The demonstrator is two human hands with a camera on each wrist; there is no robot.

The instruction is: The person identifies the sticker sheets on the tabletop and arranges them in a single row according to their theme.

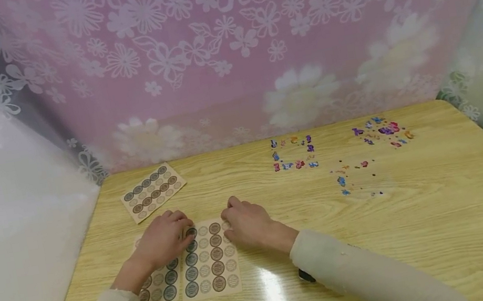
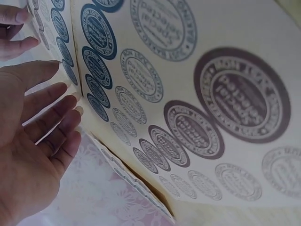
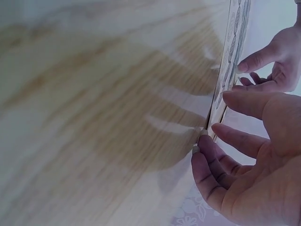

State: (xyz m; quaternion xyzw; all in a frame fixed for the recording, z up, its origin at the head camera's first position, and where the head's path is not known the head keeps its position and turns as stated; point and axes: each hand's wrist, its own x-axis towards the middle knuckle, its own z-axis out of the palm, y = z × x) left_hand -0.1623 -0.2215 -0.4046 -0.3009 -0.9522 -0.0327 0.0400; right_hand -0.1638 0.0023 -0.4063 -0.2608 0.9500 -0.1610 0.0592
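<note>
Two beige sheets of round stickers lie side by side on the table: a left sheet and a right sheet. My left hand is over the top of the left sheet, its fingertips at the right sheet's upper left corner. In the left wrist view the fingers are loosely bent and spread. My right hand touches the right sheet's upper right corner. In the right wrist view its thumb rests at the sheet's face and its other fingertips are at the edge and tabletop.
A third sticker sheet lies tilted at the back left. Small colourful butterfly-shaped pieces form a square at the back. More pieces lie in a cluster at the right and scattered nearer. A floral curtain borders the wooden table.
</note>
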